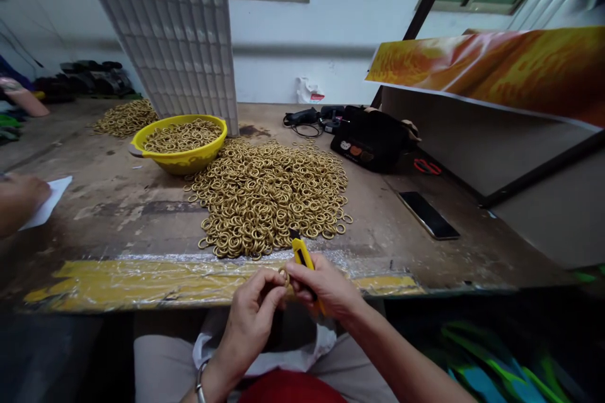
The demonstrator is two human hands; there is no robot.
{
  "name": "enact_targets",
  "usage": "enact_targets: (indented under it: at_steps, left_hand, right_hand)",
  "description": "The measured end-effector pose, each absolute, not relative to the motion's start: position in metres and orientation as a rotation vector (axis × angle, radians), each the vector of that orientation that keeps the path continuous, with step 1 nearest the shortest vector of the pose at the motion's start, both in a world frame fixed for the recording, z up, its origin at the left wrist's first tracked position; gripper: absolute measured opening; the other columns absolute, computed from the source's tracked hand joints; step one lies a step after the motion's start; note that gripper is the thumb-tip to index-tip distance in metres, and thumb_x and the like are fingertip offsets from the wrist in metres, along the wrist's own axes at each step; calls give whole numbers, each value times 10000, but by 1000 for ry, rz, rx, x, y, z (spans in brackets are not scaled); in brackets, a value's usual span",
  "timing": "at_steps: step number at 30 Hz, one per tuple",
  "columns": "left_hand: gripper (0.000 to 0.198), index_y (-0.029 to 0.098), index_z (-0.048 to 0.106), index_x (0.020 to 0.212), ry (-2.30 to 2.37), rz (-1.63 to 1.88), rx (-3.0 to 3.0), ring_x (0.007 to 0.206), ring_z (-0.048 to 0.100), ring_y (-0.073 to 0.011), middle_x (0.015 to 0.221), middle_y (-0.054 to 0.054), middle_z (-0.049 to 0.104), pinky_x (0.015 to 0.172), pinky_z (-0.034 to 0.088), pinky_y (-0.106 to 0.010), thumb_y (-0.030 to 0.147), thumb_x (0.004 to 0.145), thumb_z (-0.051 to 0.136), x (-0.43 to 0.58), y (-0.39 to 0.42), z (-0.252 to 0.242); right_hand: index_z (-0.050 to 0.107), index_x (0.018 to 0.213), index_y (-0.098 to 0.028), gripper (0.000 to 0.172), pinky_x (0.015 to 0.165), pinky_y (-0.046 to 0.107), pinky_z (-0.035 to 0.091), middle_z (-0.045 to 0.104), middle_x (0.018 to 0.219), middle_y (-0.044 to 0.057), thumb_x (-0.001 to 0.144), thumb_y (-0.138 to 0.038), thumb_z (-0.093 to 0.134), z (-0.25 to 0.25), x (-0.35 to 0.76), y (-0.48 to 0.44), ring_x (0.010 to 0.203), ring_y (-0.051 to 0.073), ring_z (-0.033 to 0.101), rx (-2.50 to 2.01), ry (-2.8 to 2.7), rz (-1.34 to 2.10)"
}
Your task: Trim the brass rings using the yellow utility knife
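Observation:
Between thumb and fingers my left hand (254, 312) pinches a small gold-coloured ring (284, 276) at the table's front edge. My right hand (328, 286) is closed around a yellow utility knife (301, 253), its dark blade end pointing up and away from me. The right fingertips meet the ring too. Just beyond both hands lies a wide heap of similar rings (274, 192). Below them, a white bag (302, 359) sits open on my lap.
A yellow basin (184, 154) full of rings stands left of the heap, before an upright grey ribbed panel (170, 31). Another ring pile (125, 118) lies behind. At right are a phone (429, 215) and a black bag (373, 138). Another person's hand (21, 201) holds white paper at far left.

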State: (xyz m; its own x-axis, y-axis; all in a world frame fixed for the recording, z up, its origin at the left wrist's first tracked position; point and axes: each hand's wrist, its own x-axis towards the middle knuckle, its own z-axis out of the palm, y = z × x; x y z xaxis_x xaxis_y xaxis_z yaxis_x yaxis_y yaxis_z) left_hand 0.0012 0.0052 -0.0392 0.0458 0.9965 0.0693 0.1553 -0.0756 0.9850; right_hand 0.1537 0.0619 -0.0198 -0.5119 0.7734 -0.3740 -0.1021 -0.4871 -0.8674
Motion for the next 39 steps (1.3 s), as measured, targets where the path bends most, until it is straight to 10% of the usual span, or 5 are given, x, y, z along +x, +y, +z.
enact_targets:
  at_steps: [10,14,19,31,39]
  left_hand:
    - [245,158,559,774,1111,1091,1042,544,562,-123,613,24,538,580,437,-233,375,885,580,-2,4,-38]
    - [255,162,557,759,1060,1109,1044,569,515,-118,613,16,541,594,413,-229,376,896,582,-8,2,-38]
    - [258,164,564,755,1083,1105,1164,635,504,-136,637,5,536,647,391,-242,366,915,555,-8,1,-35]
    - [265,176,535,683,838,988,1540,727,505,-177,752,-46,524,692,394,-299,290,922,520,-6,-14,0]
    - [314,159,501,672,899,1156,798,465,406,-83,603,2,507,438,299,-211,384,877,581,-15,-5,-40]
  right_hand:
    - [453,648,-179,330,500,211,284,430,579,-38,894,-393,500,-18,162,48,520,85,372,-1179,-1738,1431]
    - [510,739,-176,120,622,250,301,545,741,1,800,-79,478,-23,174,39,688,132,473,-1221,-2228,813]
    - [548,840,-183,247,646,267,324,594,823,24,713,1,443,-27,177,32,737,165,534,-1342,-2436,562]
    - [586,889,-176,197,626,265,314,660,847,54,820,-47,453,-51,192,76,732,177,583,-1796,-2378,371]
    - [601,876,-185,276,655,223,330,589,881,17,754,23,468,-45,130,96,765,134,538,-1274,-2407,449]
